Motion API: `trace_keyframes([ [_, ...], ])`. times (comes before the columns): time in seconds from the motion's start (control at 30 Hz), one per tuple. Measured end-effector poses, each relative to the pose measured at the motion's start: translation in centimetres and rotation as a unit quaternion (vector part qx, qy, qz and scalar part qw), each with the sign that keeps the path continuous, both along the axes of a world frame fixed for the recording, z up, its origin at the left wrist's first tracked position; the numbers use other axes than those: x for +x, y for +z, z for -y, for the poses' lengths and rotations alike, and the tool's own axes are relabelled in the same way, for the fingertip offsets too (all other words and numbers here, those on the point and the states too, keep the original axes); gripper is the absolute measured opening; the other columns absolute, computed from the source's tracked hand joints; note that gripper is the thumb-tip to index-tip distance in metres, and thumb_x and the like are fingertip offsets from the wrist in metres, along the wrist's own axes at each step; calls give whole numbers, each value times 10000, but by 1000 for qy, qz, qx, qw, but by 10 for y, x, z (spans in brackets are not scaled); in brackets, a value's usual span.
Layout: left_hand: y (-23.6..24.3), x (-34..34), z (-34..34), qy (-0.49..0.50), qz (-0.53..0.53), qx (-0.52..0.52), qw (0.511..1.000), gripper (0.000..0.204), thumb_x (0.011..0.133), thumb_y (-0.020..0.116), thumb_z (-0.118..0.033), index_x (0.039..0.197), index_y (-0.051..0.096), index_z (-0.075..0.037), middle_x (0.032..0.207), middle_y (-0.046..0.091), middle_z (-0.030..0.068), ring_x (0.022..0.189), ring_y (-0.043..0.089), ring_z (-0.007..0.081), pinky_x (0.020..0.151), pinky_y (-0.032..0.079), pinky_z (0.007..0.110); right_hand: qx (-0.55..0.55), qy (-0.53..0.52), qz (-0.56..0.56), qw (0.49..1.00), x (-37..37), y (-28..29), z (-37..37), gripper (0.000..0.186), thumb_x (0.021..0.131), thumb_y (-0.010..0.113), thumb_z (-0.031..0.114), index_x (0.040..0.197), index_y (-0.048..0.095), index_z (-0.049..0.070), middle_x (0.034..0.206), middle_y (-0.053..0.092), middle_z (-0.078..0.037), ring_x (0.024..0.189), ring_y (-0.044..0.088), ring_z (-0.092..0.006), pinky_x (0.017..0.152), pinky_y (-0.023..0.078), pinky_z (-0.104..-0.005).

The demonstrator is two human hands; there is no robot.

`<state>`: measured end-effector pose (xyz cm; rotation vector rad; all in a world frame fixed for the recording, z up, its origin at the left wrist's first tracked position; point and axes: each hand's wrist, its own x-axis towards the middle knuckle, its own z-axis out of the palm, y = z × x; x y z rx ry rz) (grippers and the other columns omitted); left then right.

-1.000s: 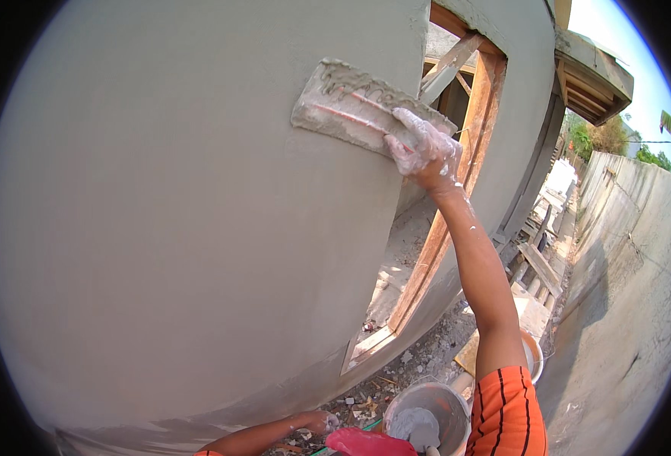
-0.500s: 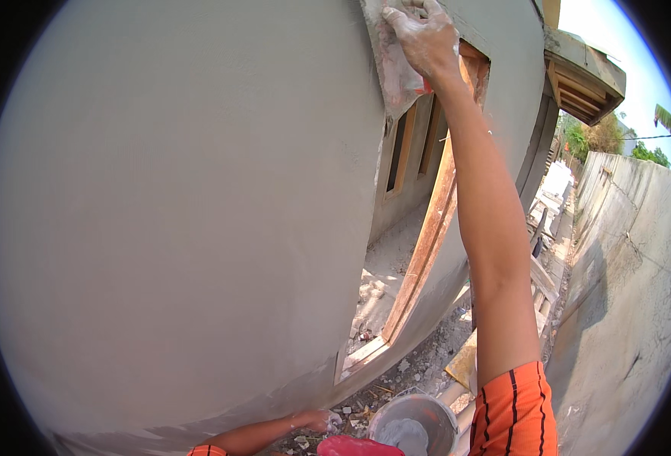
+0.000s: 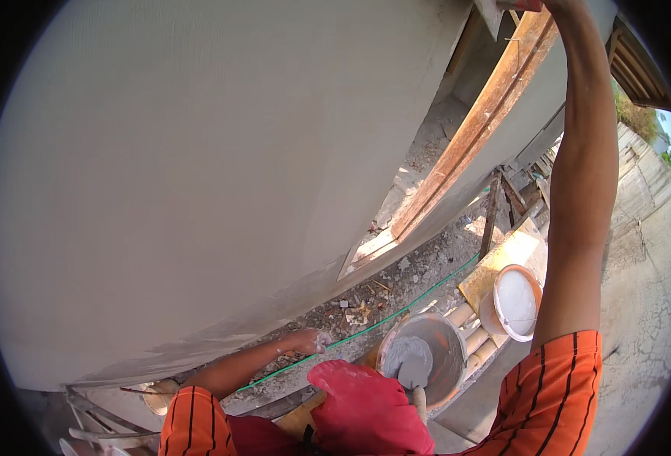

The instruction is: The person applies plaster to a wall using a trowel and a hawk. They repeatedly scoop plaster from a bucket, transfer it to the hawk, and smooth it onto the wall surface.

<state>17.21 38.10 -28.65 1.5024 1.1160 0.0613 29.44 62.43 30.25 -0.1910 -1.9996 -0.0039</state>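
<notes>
My right hand (image 3: pixel 550 6), mostly cut off at the top edge, grips a flat plastering trowel (image 3: pixel 491 17), its blade beside the window opening in the grey plastered wall (image 3: pixel 199 152). A wooden frame (image 3: pixel 472 129) lines the opening. My left hand (image 3: pixel 309 342), smeared white, hangs low by the wall's foot with its fingers curled; what it holds, if anything, I cannot make out. Below me a bucket of grey mix (image 3: pixel 446 353) has a tool with a handle (image 3: pixel 417 399) in it. A smaller bucket of pale material (image 3: pixel 516 302) stands to its right.
A board (image 3: pixel 481 277) and bamboo poles (image 3: pixel 472 365) lie under the buckets. A green hose (image 3: pixel 427 295) runs along the rubble (image 3: pixel 373 304) at the wall's foot. Timber pieces (image 3: pixel 510 197) lean farther along; a cracked concrete wall (image 3: pixel 639 251) bounds the right side.
The view has tipped downward, showing more ground and both buckets. My right arm and trowel rose from mid-wall to the top edge; the trowel turned upright along the window's edge, now mostly out of frame.
</notes>
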Motion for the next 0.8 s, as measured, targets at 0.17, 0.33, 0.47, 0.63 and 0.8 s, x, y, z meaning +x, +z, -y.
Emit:
trace_keyframes([
  [0.17, -21, 2, 61, -46, -57, -50, 996, 437, 802, 608, -286, 1171, 547, -60, 1114, 604, 160, 1036, 575, 307, 871, 451, 388, 135, -108, 155, 973, -13, -297, 5, 281, 747, 711, 358, 1013, 677, 275, 764, 676, 6, 604, 640, -188, 589, 516, -344],
  [0.33, -55, 15, 108, 15, 4, -44, 999, 451, 784, 617, -244, 1198, 530, -86, 1075, 616, 137, 999, 593, 279, 848, 462, 378, 56, -40, 273, 960, -10, -513, -5, 219, 842, 578, 217, 1024, 660, 306, 862, 652, 5, 788, 658, -205, 661, 532, -320],
  [0.47, -18, 41, 78, 45, 9, -38, 998, 415, 792, 610, -210, 1181, 535, -87, 1001, 626, 116, 952, 602, 267, 812, 467, 385, -101, -84, 553, 822, 45, -665, -47, 274, 906, 467, 320, 1128, 625, 300, 1131, 622, -63, 1022, 606, -231, 802, 500, -394],
  [0.63, 24, 58, 37, 292, 138, -34, 946, 320, 913, 520, -230, 1157, 520, -23, 899, 614, 79, 837, 595, 182, 731, 479, 345, -183, -36, 663, 725, 55, -660, 0, 388, 945, 335, 403, 1289, 499, 333, 1328, 510, -77, 1236, 456, -309, 1058, 271, -468],
  [0.8, 43, 89, -5, 623, 454, -157, 618, 404, 933, 470, -342, 1176, 508, -22, 980, 605, 84, 903, 597, 207, 834, 470, 341, -164, 6, 554, 816, 44, -553, 60, 384, 879, 459, 308, 1248, 544, 249, 1195, 584, -96, 1090, 548, -316, 956, 379, -464],
])
